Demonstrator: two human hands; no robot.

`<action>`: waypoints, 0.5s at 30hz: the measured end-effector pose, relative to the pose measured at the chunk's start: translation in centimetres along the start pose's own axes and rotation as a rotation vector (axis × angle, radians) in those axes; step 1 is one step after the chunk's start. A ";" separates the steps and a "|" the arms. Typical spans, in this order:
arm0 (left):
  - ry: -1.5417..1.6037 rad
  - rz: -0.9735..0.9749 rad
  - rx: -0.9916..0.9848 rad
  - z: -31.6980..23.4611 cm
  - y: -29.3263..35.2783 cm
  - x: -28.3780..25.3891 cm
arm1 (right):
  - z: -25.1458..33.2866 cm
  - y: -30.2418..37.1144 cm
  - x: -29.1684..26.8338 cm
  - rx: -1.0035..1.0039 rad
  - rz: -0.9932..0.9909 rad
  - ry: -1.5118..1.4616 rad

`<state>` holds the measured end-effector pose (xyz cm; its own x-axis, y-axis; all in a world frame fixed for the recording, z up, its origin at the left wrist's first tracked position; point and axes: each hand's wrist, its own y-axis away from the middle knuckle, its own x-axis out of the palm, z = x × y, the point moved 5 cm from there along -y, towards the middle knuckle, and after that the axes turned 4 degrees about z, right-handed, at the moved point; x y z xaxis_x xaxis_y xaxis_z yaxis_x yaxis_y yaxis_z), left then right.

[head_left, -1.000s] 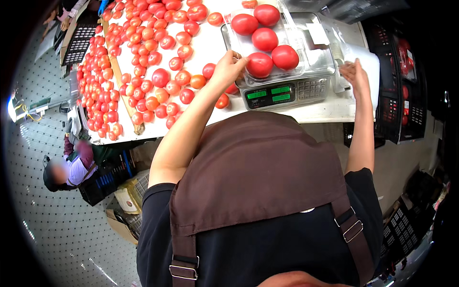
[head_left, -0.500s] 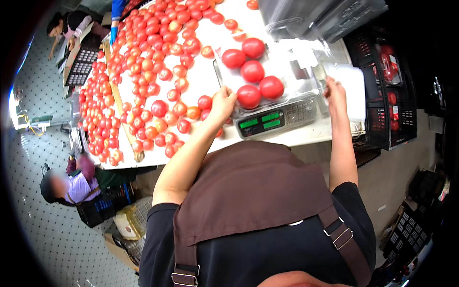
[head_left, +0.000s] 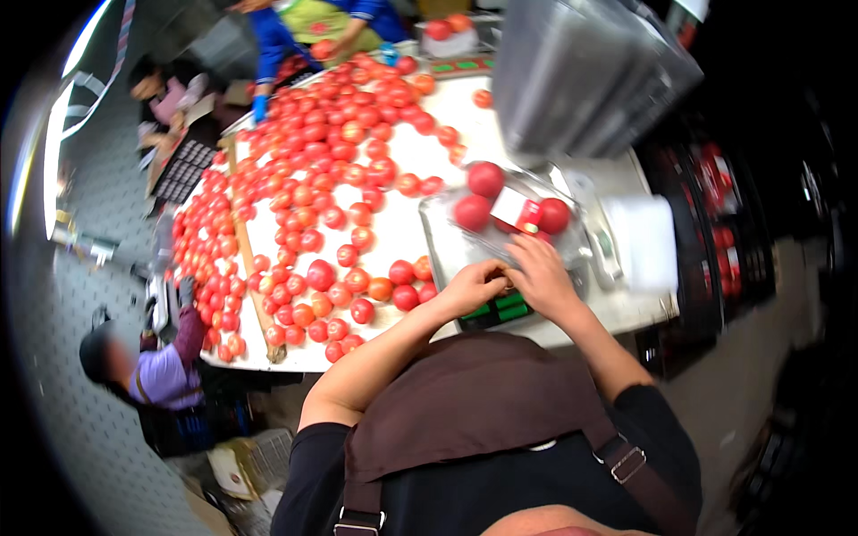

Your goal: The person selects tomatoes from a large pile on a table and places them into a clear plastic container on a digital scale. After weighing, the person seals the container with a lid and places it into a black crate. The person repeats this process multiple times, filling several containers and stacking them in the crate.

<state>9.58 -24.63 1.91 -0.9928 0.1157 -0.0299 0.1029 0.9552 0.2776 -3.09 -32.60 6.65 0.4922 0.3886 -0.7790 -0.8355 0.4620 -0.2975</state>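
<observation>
Clear plastic packaging (head_left: 556,241) with several large red tomatoes (head_left: 471,213) lies on a digital scale (head_left: 432,241) that has green displays. A white and red label (head_left: 516,207) is now on top of the tomatoes. Both hands meet at the near side of the pack, above the displays. My left hand (head_left: 476,288) is closed at the plastic's near edge, fingers curled. My right hand (head_left: 542,277) rests right beside it, fingers stretched forward over the plastic, touching it. What lies beneath the fingertips is hidden and blurred.
Loose tomatoes (head_left: 331,143) cover the table's left side, split by a wooden strip (head_left: 248,268). Stacked clear containers (head_left: 572,85) stand behind the scale, a white stack of sheets (head_left: 642,241) to its right. Dark crates (head_left: 719,232) with packed tomatoes flank the table. Co-workers work left and across.
My right hand has come left from beside the scale to join my left hand at the pack's near edge. A label now shows on the pack. The view has shifted, revealing more beyond the table.
</observation>
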 end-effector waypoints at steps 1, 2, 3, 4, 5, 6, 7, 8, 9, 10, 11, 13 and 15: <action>-0.176 -0.238 0.133 -1.5 -0.4 -2.3 | -0.3 0.1 -0.8 0.076 -0.004 -0.066; -0.355 -0.475 0.256 -3.5 -0.6 -4.6 | -1.4 0.8 -0.7 0.077 -0.076 -0.057; -0.448 -0.660 0.298 -4.7 -0.6 -6.9 | -1.9 1.1 -0.8 0.084 -0.107 -0.064; -0.704 -0.841 0.373 -6.6 -0.5 -8.9 | -1.8 1.5 -0.9 0.110 -0.134 -0.082; -0.818 -0.962 0.342 -6.5 -1.0 -10.8 | -1.9 1.6 -0.7 0.113 -0.137 -0.100; -0.929 -1.065 0.298 -4.7 -1.8 -12.6 | -1.8 1.6 -0.5 0.116 -0.152 -0.088; -0.850 -0.895 0.038 -3.0 -2.9 -13.5 | -2.2 1.8 -0.4 0.129 -0.177 -0.034; -0.747 -0.709 -0.204 -1.1 -3.7 -13.9 | -2.8 2.2 -0.6 0.151 -0.204 0.025; -0.688 -0.679 -0.180 0.5 -3.4 -13.9 | -3.2 2.3 -0.8 0.197 -0.278 0.121; -0.627 -0.636 -0.147 2.2 -3.4 -13.2 | -3.8 2.6 -1.2 0.254 -0.357 0.226; -0.623 -0.663 -0.124 2.7 -2.5 -12.5 | -4.4 3.2 -1.6 0.314 -0.439 0.330; -0.512 -0.536 -0.225 4.5 -0.4 -9.9 | -8.8 5.1 -1.5 0.589 -0.298 0.064; -0.193 -0.385 -0.276 3.7 2.6 -6.6 | -13.8 7.3 -1.0 0.786 -0.202 -0.243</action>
<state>16.61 -21.88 -0.71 -0.9235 -0.1578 -0.3497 -0.3143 0.8338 0.4539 -13.10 -40.61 -2.34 0.7276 0.3582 -0.5851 -0.3572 0.9260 0.1227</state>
